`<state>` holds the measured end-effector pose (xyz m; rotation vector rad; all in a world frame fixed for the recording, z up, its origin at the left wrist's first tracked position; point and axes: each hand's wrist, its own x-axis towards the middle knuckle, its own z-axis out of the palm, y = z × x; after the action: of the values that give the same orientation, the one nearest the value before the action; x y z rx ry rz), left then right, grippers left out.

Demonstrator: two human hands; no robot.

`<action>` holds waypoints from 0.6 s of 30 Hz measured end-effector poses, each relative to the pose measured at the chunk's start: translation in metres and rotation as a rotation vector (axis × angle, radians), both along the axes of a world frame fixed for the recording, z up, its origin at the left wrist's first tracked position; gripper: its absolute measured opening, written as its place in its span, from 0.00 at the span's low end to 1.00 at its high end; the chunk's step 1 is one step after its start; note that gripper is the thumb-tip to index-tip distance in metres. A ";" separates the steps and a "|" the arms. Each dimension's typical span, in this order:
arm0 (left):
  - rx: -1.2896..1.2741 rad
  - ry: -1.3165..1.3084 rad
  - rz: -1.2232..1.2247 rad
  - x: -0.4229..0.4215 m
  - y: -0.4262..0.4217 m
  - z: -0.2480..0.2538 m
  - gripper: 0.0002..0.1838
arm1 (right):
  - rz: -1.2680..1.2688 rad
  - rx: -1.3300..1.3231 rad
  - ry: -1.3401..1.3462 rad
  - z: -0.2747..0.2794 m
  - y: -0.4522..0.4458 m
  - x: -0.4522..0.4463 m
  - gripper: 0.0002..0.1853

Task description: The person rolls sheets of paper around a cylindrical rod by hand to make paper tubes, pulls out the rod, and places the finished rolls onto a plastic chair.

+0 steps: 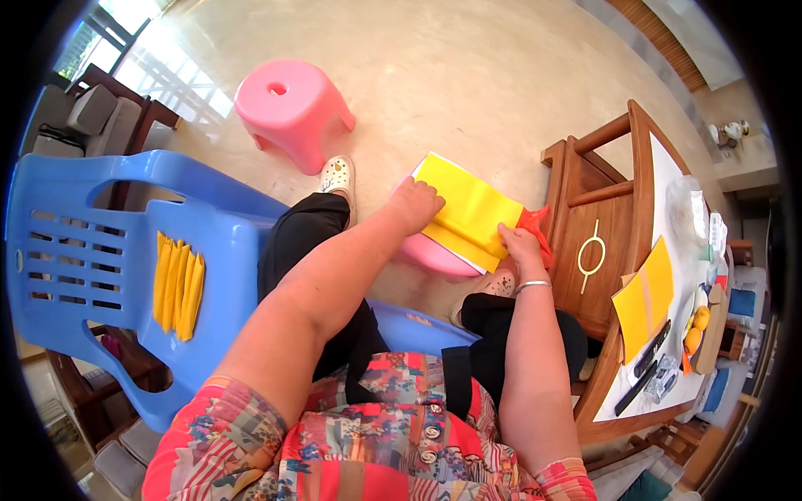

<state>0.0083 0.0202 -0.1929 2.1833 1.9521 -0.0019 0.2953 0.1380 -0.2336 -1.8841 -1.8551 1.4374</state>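
A sheet of yellow paper (472, 204) with a fold across its lower part lies before me, a white edge showing beneath it. At the sheet's left edge, my left hand (416, 204) is closed on the paper with its fingers curled. My right hand (522, 248) pinches the right edge near the fold. Under the paper is a pink stool (439, 257), mostly covered. A red plastic bag (536, 230) sticks out beside my right hand.
On the blue chair (225, 267) at left lie several folded yellow strips (177, 285). Another pink stool (288, 96) stands ahead. The wooden table (614, 225) at right bears yellow sheets (645, 301), a black-handled knife (639, 388) and orange fruit (693, 338).
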 end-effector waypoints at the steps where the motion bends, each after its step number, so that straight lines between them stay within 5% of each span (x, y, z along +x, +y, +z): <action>1: 0.007 -0.004 -0.001 0.000 -0.001 0.000 0.08 | -0.009 -0.079 0.108 0.001 -0.001 0.004 0.17; 4: 0.019 0.005 -0.021 -0.001 -0.002 0.003 0.08 | 0.160 -0.123 0.048 0.011 -0.007 0.021 0.15; 10: 0.020 0.036 -0.055 -0.002 -0.004 0.006 0.10 | 0.057 -0.276 0.011 -0.001 -0.001 0.026 0.13; 13: 0.009 0.049 -0.054 -0.002 -0.004 0.007 0.10 | 0.041 -0.151 -0.038 -0.001 -0.003 0.027 0.11; 16: -0.001 0.055 -0.052 -0.002 -0.003 0.006 0.10 | 0.168 0.214 -0.376 0.013 -0.004 0.022 0.11; 18: 0.003 0.048 -0.051 -0.002 -0.004 0.004 0.10 | 0.105 0.516 -0.304 0.051 -0.023 -0.007 0.09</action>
<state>0.0063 0.0166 -0.1885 2.2552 1.9214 -0.0600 0.2880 0.1154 -0.1825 -1.8236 -2.2116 0.6138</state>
